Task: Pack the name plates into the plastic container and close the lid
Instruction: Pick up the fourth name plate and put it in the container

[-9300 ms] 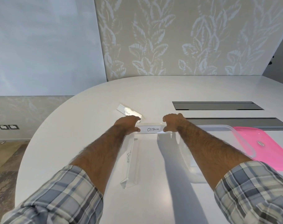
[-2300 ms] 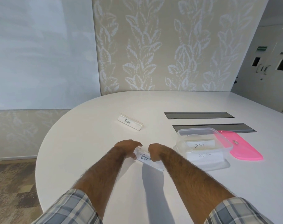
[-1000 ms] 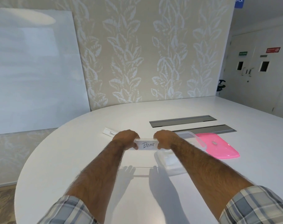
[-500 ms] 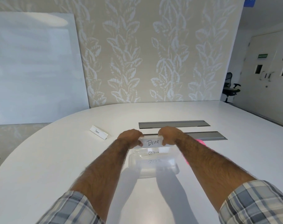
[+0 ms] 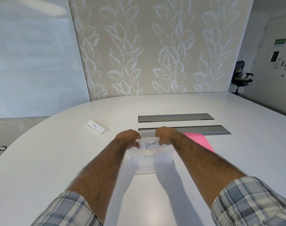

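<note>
While the left hand [image 5: 128,139] and right hand [image 5: 165,136] are pinching its 2 ends, the BEAR name plate [image 5: 149,144] is hanging over the open plastic container [image 5: 148,168]. 1 loose plate [image 5: 97,128] is lying on the table [image 5: 54,160] to the left; the pink lid [image 5: 199,141] is lying just right of the container.

Clear acrylic BEAR name plate [image 5: 149,144]: gripped at both ends, level, label up, over the open top of the clear plastic container [image 5: 147,168]. A second name plate [image 5: 149,157] lies inside. The third name plate [image 5: 97,126] stands on the tabletop [image 5: 57,160], well left. Pink plastic lid [image 5: 199,141] off, flat, just right of container.
</note>
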`<state>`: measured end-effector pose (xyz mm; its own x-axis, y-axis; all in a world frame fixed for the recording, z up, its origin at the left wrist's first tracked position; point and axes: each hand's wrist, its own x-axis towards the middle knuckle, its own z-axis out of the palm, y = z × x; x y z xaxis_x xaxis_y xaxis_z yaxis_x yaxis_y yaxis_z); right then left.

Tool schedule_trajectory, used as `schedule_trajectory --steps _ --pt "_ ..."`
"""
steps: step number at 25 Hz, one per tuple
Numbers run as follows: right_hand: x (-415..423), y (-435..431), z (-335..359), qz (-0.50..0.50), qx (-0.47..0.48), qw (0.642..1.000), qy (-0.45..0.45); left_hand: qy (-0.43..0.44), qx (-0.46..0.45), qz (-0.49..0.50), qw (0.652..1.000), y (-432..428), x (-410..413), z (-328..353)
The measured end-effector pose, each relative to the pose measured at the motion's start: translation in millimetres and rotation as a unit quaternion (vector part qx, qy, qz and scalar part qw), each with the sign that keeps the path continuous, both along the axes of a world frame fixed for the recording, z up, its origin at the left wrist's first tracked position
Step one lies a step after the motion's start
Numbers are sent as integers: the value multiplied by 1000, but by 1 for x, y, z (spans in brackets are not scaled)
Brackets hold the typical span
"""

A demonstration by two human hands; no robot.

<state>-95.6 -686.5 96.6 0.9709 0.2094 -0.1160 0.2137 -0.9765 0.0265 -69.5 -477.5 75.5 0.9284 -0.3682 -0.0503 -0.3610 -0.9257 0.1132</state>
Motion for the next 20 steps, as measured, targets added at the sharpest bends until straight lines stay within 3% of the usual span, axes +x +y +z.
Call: schedule_trajectory --steps 12,20 --pt "10 -3 -19 -3 1 999 36 21 53 -20 998 -14 5 -11" --pt "13 4 -26 43 -77 994 63 17 92 -34 995 -16 6 -24"
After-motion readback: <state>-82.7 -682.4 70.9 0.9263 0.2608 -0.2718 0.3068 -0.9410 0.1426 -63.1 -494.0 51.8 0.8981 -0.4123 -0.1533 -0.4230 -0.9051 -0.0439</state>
